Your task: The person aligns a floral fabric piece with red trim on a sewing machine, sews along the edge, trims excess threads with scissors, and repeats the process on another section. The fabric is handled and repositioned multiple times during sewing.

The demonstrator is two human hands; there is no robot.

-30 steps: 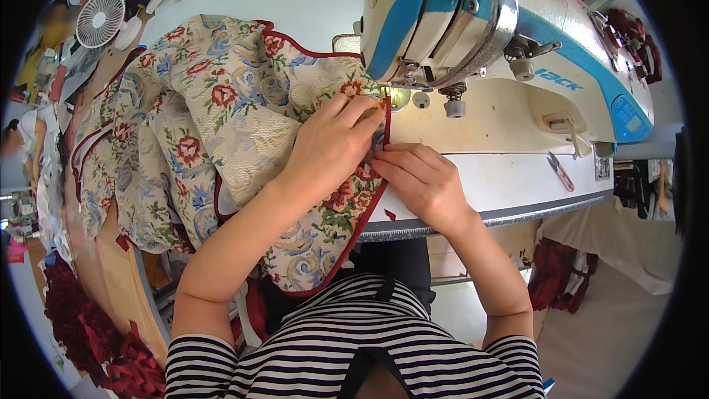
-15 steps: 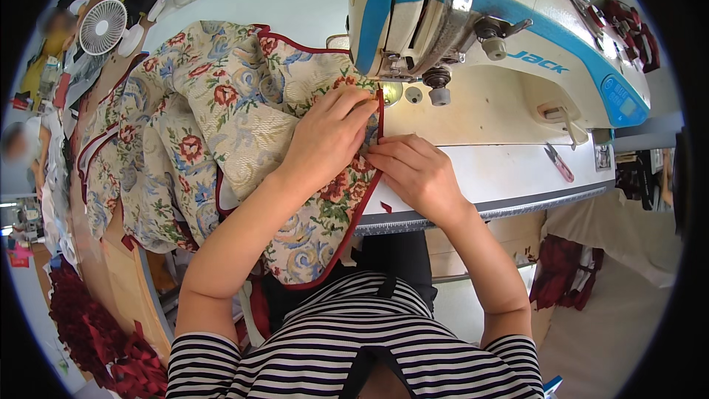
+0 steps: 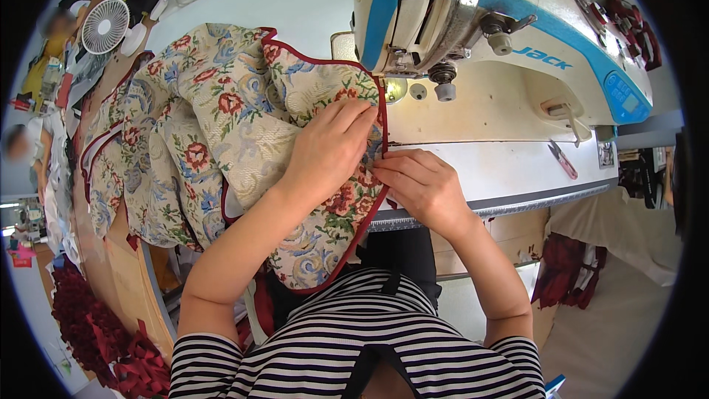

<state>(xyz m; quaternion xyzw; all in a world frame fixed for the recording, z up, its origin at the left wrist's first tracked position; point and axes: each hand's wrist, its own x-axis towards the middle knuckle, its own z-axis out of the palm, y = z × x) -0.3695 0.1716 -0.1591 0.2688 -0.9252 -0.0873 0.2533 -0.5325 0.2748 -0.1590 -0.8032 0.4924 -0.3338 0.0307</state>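
A beige floral tapestry fabric with dark red binding along its edges lies bunched over the table. Its bound right edge runs up to the needle area of a white and blue sewing machine; the machine head hides the needle. My left hand rests on top of the fabric, fingers stretched out together just short of the bound edge. Lower down, my right hand pinches that edge between thumb and fingers. The fabric's near corner hangs over the table's front edge, toward my lap.
Thread snips lie on the table right of my right hand. A ruler strip follows the front edge. At the left are a small white fan and a heap of dark red strips. Other people sit at the far left.
My left fingers have drawn back slightly from the needle area and flattened, uncovering more of the bound edge. My right hand keeps its pinch, now partly covering a small red scrap. The view has shifted slightly.
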